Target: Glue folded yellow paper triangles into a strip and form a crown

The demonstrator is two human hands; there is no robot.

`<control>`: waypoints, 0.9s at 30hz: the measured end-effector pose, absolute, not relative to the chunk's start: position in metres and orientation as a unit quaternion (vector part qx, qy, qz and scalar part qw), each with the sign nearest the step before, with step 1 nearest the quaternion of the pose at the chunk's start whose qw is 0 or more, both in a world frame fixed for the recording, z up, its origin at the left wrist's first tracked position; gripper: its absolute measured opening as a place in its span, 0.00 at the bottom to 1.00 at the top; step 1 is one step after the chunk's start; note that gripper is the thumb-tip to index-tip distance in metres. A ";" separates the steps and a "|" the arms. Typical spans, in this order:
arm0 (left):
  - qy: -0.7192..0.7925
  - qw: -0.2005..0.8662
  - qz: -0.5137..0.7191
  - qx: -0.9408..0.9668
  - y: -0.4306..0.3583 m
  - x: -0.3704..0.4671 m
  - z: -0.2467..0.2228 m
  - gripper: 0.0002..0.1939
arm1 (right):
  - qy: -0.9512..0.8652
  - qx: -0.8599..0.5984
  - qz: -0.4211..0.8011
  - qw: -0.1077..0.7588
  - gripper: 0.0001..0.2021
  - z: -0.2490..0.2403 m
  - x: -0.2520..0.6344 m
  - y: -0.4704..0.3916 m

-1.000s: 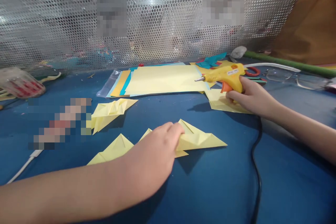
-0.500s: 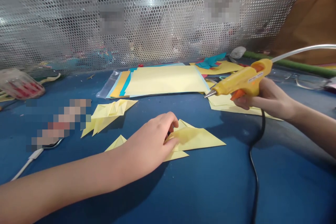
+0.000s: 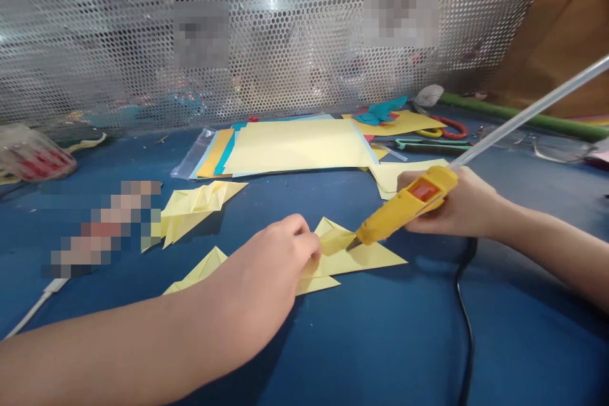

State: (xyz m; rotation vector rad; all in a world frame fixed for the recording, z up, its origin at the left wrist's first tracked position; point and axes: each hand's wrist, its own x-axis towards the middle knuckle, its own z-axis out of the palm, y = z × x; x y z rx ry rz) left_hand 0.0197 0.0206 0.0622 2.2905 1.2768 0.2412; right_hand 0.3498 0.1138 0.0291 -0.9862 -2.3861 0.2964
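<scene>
My left hand (image 3: 285, 260) is closed on the folded yellow paper (image 3: 375, 257) in the middle of the blue table. My right hand (image 3: 457, 206) grips a yellow glue gun (image 3: 404, 206) with a clear glue stick (image 3: 528, 115) at its back. The gun points down to the left, its nozzle at the folded paper beside a raised fold. Part of the paper is hidden under my left hand. Another folded yellow piece (image 3: 200, 206) lies to the back left, and a yellow point (image 3: 209, 261) shows behind my left forearm.
Stacked coloured sheets (image 3: 295, 144) lie at the back, with teal-handled scissors (image 3: 428, 144) and red-handled ones (image 3: 454, 128) to their right. A clear container (image 3: 35, 153) is at the far left. A perforated metal screen (image 3: 285, 32) rises behind. A black cord (image 3: 466, 330) crosses the right side.
My right hand has moved left and down, tilting the glue gun so its nozzle is at the paper. My left fingers have drawn together and lifted the paper's fold slightly.
</scene>
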 end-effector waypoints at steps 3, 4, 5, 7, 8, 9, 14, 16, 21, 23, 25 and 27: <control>0.452 0.158 0.017 0.878 0.009 0.024 0.069 0.24 | -0.897 -0.351 0.093 0.252 0.11 0.032 0.342 0.112; 0.439 0.118 -0.013 0.891 0.005 0.026 0.069 0.24 | -0.901 -0.345 0.088 0.247 0.12 0.033 0.340 0.110; 0.421 0.078 -0.042 0.903 0.002 0.029 0.068 0.24 | -0.905 -0.340 0.081 0.244 0.12 0.034 0.338 0.109; 0.380 -0.006 -0.082 0.921 -0.005 0.034 0.060 0.23 | -0.909 -0.331 0.062 0.244 0.12 0.036 0.335 0.107; 0.360 -0.051 -0.080 0.928 -0.008 0.035 0.054 0.24 | -0.911 -0.325 0.052 0.247 0.13 0.036 0.334 0.106; 0.349 -0.099 -0.055 0.930 -0.011 0.036 0.047 0.24 | -0.913 -0.319 0.040 0.250 0.14 0.036 0.333 0.104; 0.347 -0.204 0.101 0.910 -0.023 0.034 0.025 0.23 | -0.921 -0.289 -0.023 0.260 0.20 0.035 0.327 0.100; 0.326 -0.203 0.105 0.918 -0.025 0.032 0.028 0.26 | -0.926 -0.275 -0.044 0.257 0.21 0.034 0.324 0.098; 0.310 -0.183 0.068 0.930 -0.028 0.026 0.031 0.29 | -0.927 -0.258 -0.080 0.260 0.20 0.030 0.320 0.097; 0.311 -0.171 0.060 0.933 -0.030 0.023 0.028 0.29 | -0.927 -0.258 -0.082 0.261 0.19 0.027 0.322 0.098; 0.314 -0.159 0.058 0.934 -0.031 0.022 0.025 0.29 | -0.926 -0.264 -0.080 0.258 0.19 0.025 0.326 0.099; 0.316 -0.145 0.062 0.936 -0.031 0.022 0.026 0.29 | -0.928 -0.262 -0.078 0.255 0.20 0.024 0.330 0.101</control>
